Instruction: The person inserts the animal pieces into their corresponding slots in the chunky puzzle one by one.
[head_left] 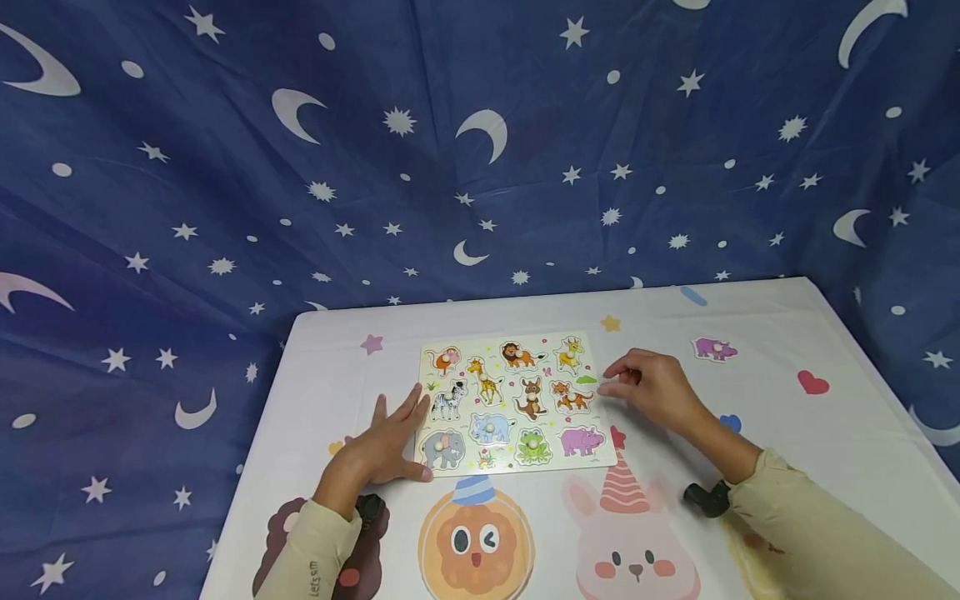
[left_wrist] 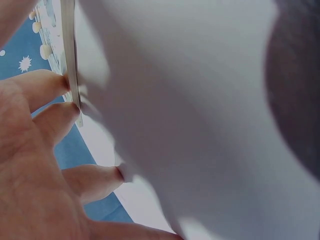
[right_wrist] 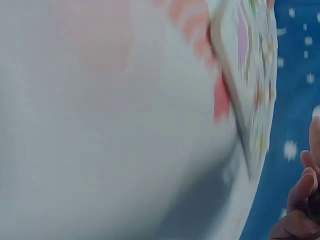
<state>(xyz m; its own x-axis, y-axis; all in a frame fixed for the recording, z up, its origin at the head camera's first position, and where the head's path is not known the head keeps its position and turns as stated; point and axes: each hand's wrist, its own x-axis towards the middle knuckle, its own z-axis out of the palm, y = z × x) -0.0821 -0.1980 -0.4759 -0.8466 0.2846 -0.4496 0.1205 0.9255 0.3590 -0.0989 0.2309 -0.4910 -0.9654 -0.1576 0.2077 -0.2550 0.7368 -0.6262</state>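
A wooden peg puzzle board (head_left: 551, 417) with animal pieces lies on the table, seen in the head view. My left hand (head_left: 386, 442) is at its left edge with fingers spread, and in the left wrist view two fingertips (left_wrist: 62, 112) touch the board's side. Off the right edge hovers my right hand (head_left: 652, 387), fingers loosely bent, with nothing visible between them. A purple hippo piece (head_left: 714, 349) lies apart on the table, right of that hand. On the board's lower right, a hippo picture (head_left: 582, 442) shows without a knob; the other animals, such as the tiger (head_left: 572, 397), bear knobs.
The white tablecloth (head_left: 337, 350) has printed cartoon figures, stars and hearts. A dark blue curtain (head_left: 480, 208) with moons and stars hangs behind the table. Dark wrist devices (head_left: 707, 500) show beneath both forearms.
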